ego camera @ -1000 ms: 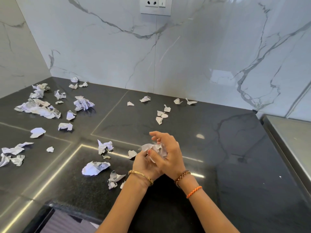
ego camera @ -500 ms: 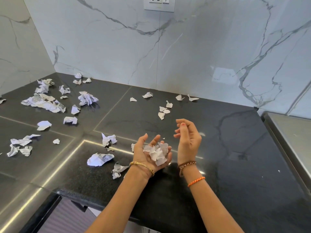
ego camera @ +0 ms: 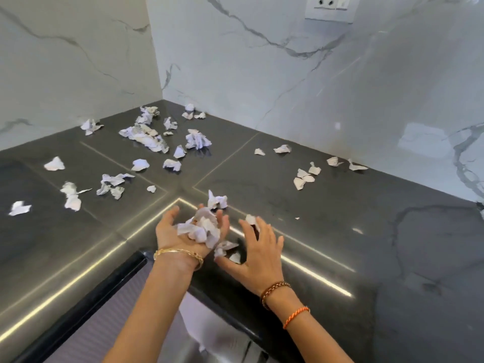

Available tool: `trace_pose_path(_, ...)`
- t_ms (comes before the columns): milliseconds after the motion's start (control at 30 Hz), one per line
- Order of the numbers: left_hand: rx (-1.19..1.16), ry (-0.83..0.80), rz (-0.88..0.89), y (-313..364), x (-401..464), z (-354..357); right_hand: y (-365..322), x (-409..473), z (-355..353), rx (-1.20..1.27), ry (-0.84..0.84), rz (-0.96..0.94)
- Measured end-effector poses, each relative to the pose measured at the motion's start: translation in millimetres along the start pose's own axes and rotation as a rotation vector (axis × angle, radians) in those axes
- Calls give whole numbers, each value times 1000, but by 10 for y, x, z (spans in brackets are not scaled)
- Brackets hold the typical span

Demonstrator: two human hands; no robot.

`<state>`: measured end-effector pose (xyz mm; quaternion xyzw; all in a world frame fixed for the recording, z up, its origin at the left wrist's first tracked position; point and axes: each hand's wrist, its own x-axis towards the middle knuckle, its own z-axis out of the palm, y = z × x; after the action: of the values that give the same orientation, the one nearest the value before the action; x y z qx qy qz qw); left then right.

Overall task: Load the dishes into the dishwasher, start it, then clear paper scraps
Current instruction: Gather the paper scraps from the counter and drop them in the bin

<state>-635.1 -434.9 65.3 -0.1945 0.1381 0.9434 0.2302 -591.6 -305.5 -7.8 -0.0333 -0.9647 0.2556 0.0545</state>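
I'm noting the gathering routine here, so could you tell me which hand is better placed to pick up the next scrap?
Right, probably. The right hand is free, fingers spread over a scrap on the counter; the left hand already cups a pile of scraps.

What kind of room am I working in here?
Most likely a home kitchen: a dark polished stone counter in a corner, marble-look wall panels as a backsplash, and a wall socket above the worktop.
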Motion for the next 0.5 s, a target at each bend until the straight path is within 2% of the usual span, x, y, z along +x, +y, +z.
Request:
trace_pose_path(67, -60, 46, 68, 201, -80, -33, -128, 55, 55, -97, -57, 37)
trace_pose_path(233, -64, 98, 142, 560, 69, -116, -202, 444, 80, -99, -5, 179)
trace_pose_path(400, -43, 93, 132, 846, 316, -158, -442, 658, 288, -55, -4, 81)
trace_pose_path(500, -23, 76, 121, 1008, 430, -107, -575, 808, 363, -177, 13, 109)
